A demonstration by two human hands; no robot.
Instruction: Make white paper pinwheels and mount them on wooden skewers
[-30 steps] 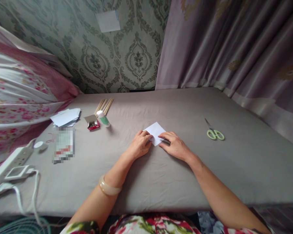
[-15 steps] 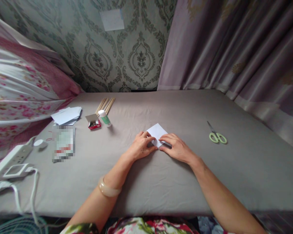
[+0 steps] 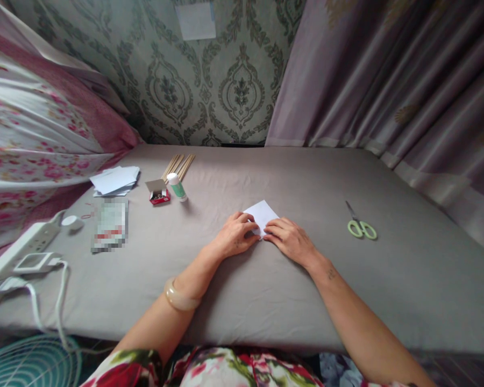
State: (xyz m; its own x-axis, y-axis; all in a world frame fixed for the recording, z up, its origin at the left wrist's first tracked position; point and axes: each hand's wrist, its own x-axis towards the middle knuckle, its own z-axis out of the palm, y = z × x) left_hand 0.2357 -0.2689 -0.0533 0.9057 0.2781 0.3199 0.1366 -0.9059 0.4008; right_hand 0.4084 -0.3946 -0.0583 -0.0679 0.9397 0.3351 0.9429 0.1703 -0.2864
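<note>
- Fingers (image 3: 249, 217): those of the left hand (image 3: 234, 235) and right hand (image 3: 293, 243) pinched the paper (image 3: 263, 212) by its near edges, thumbs toward the person.
- The bench (image 3: 419, 258), cloth-covered, was slightly wrinkled; a smoother patch likely suited crisp creasing better.
- The paper lay on the bench between the hands, one corner pointing away; even pressure from both sides probably served best.
- The near corner, partly hidden, seemed to call for slow, exact aligning.
</note>
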